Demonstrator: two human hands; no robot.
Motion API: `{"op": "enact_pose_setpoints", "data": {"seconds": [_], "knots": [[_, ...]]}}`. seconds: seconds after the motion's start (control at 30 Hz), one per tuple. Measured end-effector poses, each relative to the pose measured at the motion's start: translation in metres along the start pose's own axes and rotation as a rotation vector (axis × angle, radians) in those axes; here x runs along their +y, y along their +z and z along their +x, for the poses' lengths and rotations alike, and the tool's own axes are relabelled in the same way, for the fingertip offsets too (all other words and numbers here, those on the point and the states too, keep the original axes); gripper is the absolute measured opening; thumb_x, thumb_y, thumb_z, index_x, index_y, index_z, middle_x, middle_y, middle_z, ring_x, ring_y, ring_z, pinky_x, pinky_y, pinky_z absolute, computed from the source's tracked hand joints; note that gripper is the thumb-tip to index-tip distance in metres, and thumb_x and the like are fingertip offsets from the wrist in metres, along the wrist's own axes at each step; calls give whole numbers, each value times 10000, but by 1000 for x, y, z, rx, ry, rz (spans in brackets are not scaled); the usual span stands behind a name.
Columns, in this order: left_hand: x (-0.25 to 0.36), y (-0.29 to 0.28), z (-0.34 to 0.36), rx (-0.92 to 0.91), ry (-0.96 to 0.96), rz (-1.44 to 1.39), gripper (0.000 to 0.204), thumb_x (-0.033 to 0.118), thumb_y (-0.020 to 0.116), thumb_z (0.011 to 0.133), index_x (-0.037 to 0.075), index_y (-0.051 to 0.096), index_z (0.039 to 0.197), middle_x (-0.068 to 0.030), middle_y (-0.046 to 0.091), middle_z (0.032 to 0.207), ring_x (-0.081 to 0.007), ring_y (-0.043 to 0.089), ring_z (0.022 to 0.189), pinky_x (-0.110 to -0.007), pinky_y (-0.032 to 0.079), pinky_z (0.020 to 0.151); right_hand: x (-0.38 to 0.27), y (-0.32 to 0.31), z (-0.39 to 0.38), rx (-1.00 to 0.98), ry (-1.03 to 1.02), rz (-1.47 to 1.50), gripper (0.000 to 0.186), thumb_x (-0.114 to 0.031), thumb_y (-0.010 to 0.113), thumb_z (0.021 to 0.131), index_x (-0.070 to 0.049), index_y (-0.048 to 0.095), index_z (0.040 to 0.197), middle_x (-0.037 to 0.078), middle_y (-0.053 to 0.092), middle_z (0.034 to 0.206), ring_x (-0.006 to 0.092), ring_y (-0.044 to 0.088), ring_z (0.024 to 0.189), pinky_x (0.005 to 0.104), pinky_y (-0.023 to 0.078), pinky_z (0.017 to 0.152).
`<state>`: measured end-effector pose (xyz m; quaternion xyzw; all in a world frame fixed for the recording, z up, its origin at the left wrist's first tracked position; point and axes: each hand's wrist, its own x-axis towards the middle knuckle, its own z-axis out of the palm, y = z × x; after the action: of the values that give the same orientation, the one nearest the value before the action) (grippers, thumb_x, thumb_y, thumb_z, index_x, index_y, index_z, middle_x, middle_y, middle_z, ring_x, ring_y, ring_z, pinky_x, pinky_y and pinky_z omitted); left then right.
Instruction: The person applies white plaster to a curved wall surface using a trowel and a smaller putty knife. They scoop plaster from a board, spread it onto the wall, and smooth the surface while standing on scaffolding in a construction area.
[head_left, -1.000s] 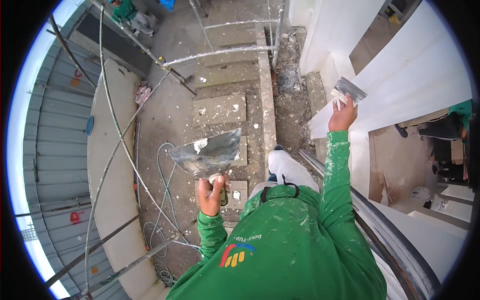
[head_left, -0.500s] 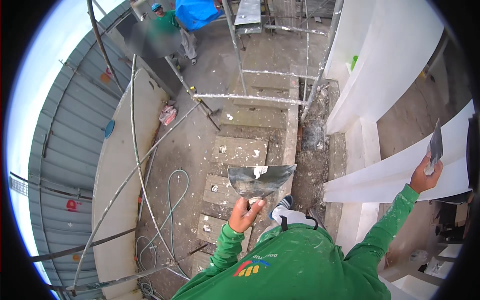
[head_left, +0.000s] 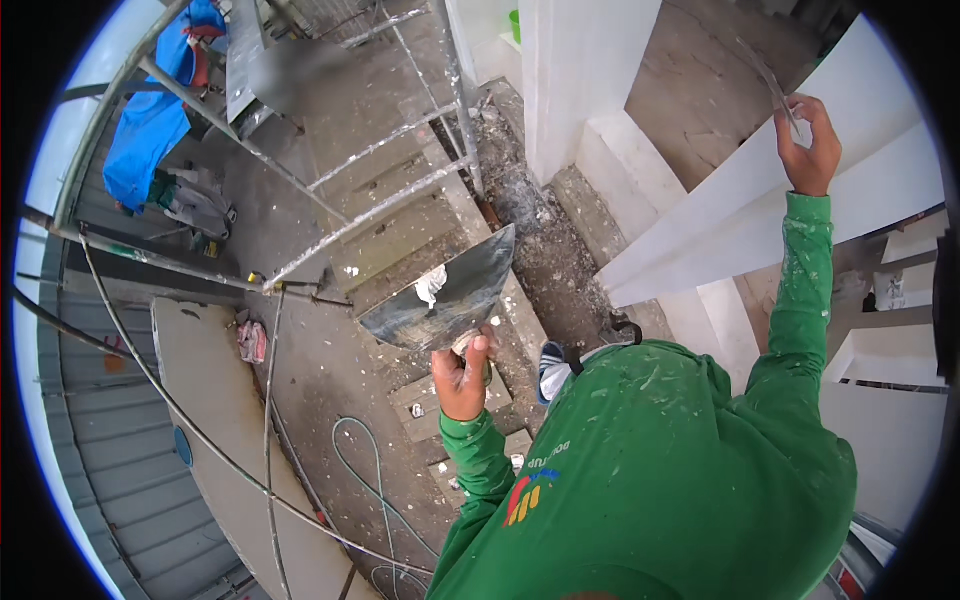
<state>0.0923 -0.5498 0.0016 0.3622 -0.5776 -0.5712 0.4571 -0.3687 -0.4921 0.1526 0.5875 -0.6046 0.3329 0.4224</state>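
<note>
My left hand (head_left: 461, 388) is closed around the handle of a wide putty knife (head_left: 465, 290), held in front of my body with its broad blade tilted up to the right. A dab of white putty (head_left: 431, 285) sits on that blade. Far to the right, my right hand (head_left: 814, 150) grips a second putty knife (head_left: 764, 72), whose thin blade shows almost edge-on. Behind this hand runs a curved white wall band (head_left: 725, 205); whether the blade touches it I cannot tell. Splashes of white mark my green sleeves.
Metal scaffold tubes (head_left: 375, 220) stand ahead and to the left. Below, stepped slabs (head_left: 400, 240) lie on a splattered floor, with a looped hose (head_left: 350, 440) nearby. A white pillar (head_left: 575, 80) rises ahead on the right. A person (head_left: 190, 200) is partly hidden beside a blue tarp (head_left: 150, 135).
My view has turned, so the scene appears rotated and shifted left. My right arm reaches farther out with its knife now edge-on. The left knife has tilted, its right end higher.
</note>
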Motion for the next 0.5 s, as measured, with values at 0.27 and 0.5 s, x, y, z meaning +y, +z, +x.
{"op": "enact_pose_setpoints", "data": {"seconds": [0.27, 0.5], "knots": [[25, 37, 54, -131, -251, -72, 230, 129, 555, 919, 10, 480, 1101, -85, 577, 815, -128, 525, 642, -260, 447, 577, 45, 11, -19, -137, -51, -195, 243, -25, 713, 649, -104, 550, 810, -6, 651, 851, 195, 614, 702, 307, 485, 635], [14, 73, 126, -360, -365, -4, 248, 151, 535, 930, 22, 456, 1127, -89, 556, 791, -137, 523, 620, -258, 445, 554, 42, 23, -21, -271, -34, -346, 197, -63, 682, 636, -129, 564, 780, -32, 637, 831, 159, 617, 692, 290, 473, 626]]}}
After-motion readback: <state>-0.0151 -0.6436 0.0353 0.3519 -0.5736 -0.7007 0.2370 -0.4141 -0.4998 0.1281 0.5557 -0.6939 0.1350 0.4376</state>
